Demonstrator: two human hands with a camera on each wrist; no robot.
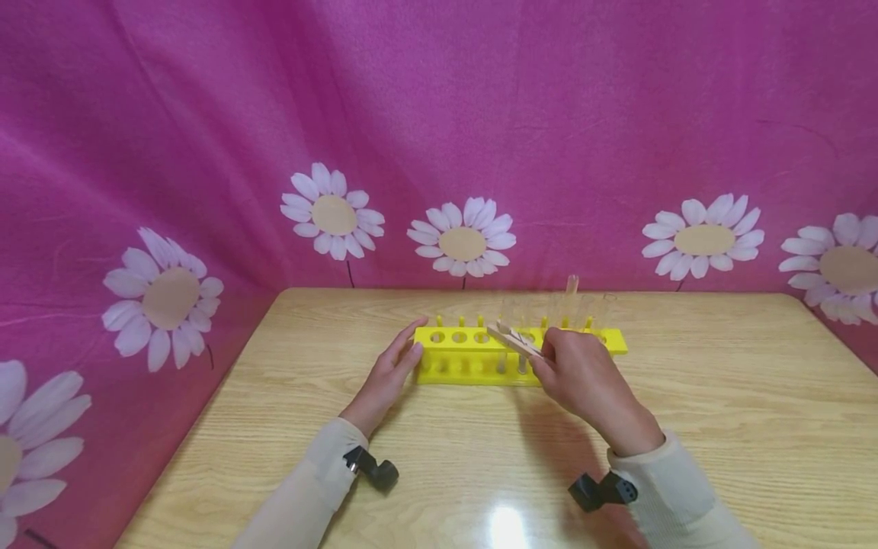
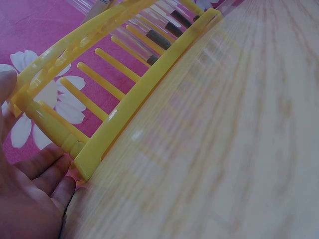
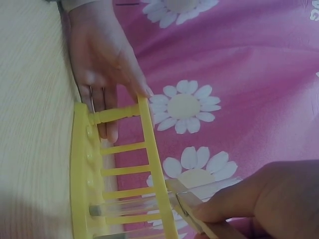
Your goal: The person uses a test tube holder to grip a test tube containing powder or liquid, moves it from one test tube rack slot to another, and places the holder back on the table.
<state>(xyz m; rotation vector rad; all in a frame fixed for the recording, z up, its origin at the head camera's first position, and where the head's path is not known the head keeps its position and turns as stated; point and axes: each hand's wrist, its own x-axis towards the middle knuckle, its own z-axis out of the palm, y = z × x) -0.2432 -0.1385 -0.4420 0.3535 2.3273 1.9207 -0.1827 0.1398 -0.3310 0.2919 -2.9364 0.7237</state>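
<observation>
A yellow test tube rack (image 1: 459,348) stands upright on the table. At its left end my left hand (image 1: 386,381) grips it, thumb in front and fingers around the end post, as the left wrist view also shows. My right hand (image 1: 590,374) pinches a wooden test tube holder (image 1: 514,341) above the rack's middle. In the right wrist view the holder's jaws are at the upper part of a glass test tube (image 3: 134,205) standing in the rack; whether they clasp it, I cannot tell. Dark matter (image 2: 158,39) shows in several tube bottoms.
More clear tubes stand in the right half of the rack, partly behind my right hand; one tube (image 1: 572,285) rises higher than the others. The wood-grain table (image 1: 439,450) meets a pink flowered cloth (image 1: 576,152) behind the rack.
</observation>
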